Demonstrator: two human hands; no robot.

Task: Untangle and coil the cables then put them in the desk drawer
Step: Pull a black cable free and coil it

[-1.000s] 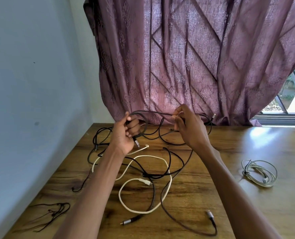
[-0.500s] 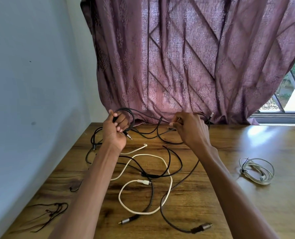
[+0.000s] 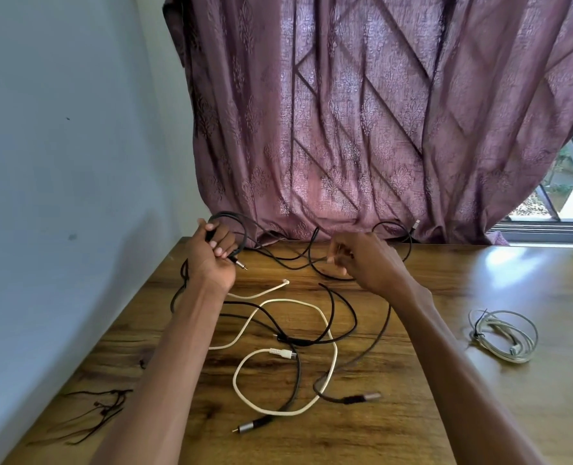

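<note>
Now | left hand (image 3: 213, 260) grips looped black cable (image 3: 241, 229) | grained wooden desk (image 3: 446, 414)

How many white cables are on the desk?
2. One white cable lies loose in the tangle between the arms. One pale coiled cable sits alone at the right. Its colour may be light grey; others could be hidden.

bench (image 3: 479, 280): glossy grained wood, glare seen | curtain (image 3: 362, 129): matt patterned cloth | white cable (image 3: 332, 330): braided texture shown | black cable (image 3: 345, 313): matt | plug (image 3: 244, 428): metal sheen noted
</note>
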